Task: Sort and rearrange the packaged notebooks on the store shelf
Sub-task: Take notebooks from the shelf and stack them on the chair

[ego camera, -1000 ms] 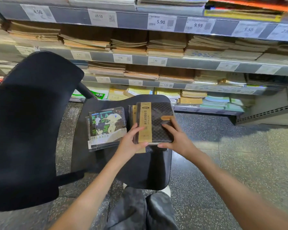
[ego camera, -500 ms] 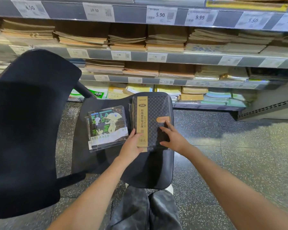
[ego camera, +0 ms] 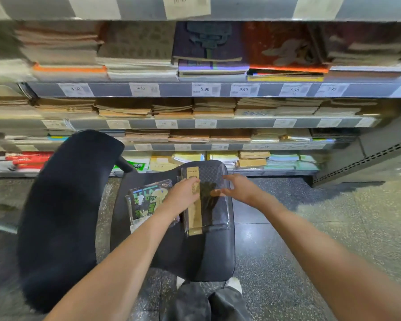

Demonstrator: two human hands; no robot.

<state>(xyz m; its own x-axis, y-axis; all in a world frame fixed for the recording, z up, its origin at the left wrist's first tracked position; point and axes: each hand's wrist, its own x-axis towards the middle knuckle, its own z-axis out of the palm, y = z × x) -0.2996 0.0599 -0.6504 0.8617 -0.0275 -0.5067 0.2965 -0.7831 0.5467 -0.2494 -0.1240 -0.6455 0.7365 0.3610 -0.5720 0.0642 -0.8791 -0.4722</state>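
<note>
Compared with the earlier frame, the view has tilted up, exposing a higher shelf [ego camera: 218, 89] row. The dark notebook [ego camera: 208, 200] lies on the chair seat [ego camera: 195, 256] at frame centre. The left hand [ego camera: 183, 195] now rests over its tan band, fingers curled at the edge. The right hand [ego camera: 239, 189] has lifted, fingers spread open. The green-print notebook [ego camera: 146, 202] stays just left.

Black office chair [ego camera: 63, 216] on speckled floor [ego camera: 333, 228]
</note>
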